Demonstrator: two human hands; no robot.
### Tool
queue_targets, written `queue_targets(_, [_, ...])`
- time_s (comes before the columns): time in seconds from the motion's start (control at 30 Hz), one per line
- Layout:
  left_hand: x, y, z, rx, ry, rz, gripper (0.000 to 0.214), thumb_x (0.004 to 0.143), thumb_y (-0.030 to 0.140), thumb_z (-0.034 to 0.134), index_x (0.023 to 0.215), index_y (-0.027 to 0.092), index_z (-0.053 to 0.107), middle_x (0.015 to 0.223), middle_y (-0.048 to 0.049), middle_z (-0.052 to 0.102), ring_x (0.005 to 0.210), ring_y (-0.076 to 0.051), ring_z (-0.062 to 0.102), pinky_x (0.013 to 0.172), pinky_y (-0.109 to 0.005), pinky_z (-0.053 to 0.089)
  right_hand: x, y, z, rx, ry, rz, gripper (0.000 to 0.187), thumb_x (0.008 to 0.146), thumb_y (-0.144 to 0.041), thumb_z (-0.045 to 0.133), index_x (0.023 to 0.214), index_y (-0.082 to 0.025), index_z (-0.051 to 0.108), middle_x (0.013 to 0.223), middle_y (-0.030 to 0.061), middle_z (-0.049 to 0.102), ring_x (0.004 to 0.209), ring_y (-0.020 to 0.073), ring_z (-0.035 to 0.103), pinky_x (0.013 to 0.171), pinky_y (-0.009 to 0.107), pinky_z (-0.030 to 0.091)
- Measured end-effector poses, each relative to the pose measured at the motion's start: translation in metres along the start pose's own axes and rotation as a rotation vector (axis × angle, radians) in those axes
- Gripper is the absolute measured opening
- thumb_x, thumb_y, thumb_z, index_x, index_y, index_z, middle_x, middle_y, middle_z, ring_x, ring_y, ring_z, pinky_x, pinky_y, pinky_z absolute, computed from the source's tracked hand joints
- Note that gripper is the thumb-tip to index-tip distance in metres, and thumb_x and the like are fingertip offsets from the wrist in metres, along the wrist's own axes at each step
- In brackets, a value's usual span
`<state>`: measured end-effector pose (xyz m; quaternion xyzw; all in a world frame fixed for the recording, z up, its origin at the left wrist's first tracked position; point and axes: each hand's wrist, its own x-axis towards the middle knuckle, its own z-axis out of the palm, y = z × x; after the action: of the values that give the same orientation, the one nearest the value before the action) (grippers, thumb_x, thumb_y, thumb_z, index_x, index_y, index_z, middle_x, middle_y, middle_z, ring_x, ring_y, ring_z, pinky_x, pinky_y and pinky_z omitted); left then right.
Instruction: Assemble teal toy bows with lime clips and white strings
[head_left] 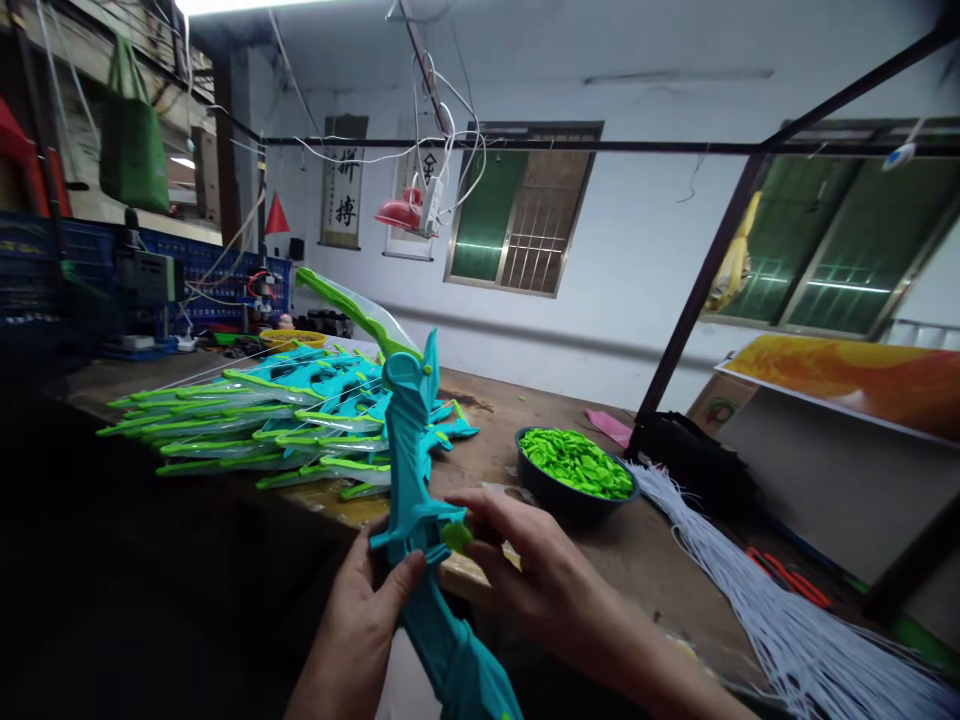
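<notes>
A teal plastic toy bow (pixel 407 450) with a light-green limb at its top stands tilted in front of me. My left hand (pixel 367 595) is closed around its middle, thumb across the front below the teal bracket. Beside that bracket, my right hand (pixel 517 545) pinches a small green plastic piece (pixel 457 536) against the bow's right side. Whether the piece is seated in the bow I cannot tell. The bow's lower end runs out of the bottom of the view.
Several similar bows (pixel 300 410) are piled on the table at the left. A dark bowl (pixel 577 508) of green plastic pieces (pixel 577 462) stands at the right, near a bundle of white cords (pixel 720 575) and orange-handled scissors (pixel 787 578). A red lamp (pixel 401 212) hangs above.
</notes>
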<state>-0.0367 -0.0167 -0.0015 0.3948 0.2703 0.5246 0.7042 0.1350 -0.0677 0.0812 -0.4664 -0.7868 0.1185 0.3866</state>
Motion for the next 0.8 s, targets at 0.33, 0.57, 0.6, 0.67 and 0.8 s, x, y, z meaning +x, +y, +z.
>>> queue_targets(0.33, [-0.007,0.005,0.001,0.042,0.000,0.120,0.050,0.073,0.040,0.088,0.114,0.019,0.068,0.108,-0.0102,0.079,0.106,-0.032,0.072,0.092,-0.037,0.053,0.009,-0.001,0.009,-0.073,-0.029,-0.104,0.015,0.101,-0.016,0.054,0.096,-0.019,0.068,0.094,0.0045,0.063,0.080,0.0149,0.062,0.070,0.024,0.046])
queue_targets(0.57, [-0.015,0.012,0.005,0.147,-0.069,0.078,0.051,0.083,0.045,0.078,0.123,0.018,0.060,0.118,-0.0118,0.075,0.114,-0.033,0.067,0.098,-0.041,0.049,0.007,-0.004,0.021,-0.182,0.065,-0.163,0.014,0.098,-0.012,0.059,0.090,-0.019,0.068,0.087,0.0024,0.057,0.071,0.0124,0.057,0.061,0.021,0.042])
queue_targets(0.6, [-0.015,0.012,0.006,0.164,-0.057,0.085,0.051,0.083,0.046,0.078,0.122,0.018,0.060,0.116,-0.0115,0.075,0.113,-0.032,0.067,0.097,-0.041,0.050,0.007,-0.003,0.022,-0.182,0.081,-0.169,0.014,0.097,-0.011,0.060,0.088,-0.019,0.067,0.087,0.0022,0.057,0.071,0.0126,0.056,0.061,0.021,0.042])
queue_targets(0.67, [-0.015,0.011,0.008,0.194,-0.022,0.103,0.052,0.082,0.047,0.078,0.120,0.018,0.059,0.112,-0.0109,0.076,0.107,-0.031,0.068,0.094,-0.040,0.051,0.006,-0.002,0.023,-0.180,0.125,-0.160,0.012,0.094,-0.009,0.062,0.092,-0.020,0.066,0.090,0.0026,0.058,0.076,0.0144,0.058,0.066,0.023,0.044])
queue_targets(0.8, [-0.016,0.010,0.010,0.189,0.049,0.109,0.055,0.079,0.050,0.080,0.118,0.018,0.060,0.106,-0.0102,0.078,0.098,-0.029,0.071,0.087,-0.036,0.053,0.006,0.003,0.023,-0.141,0.207,0.000,0.031,0.092,-0.021,0.069,0.121,-0.022,0.060,0.117,0.0084,0.061,0.103,0.0229,0.060,0.086,0.031,0.047])
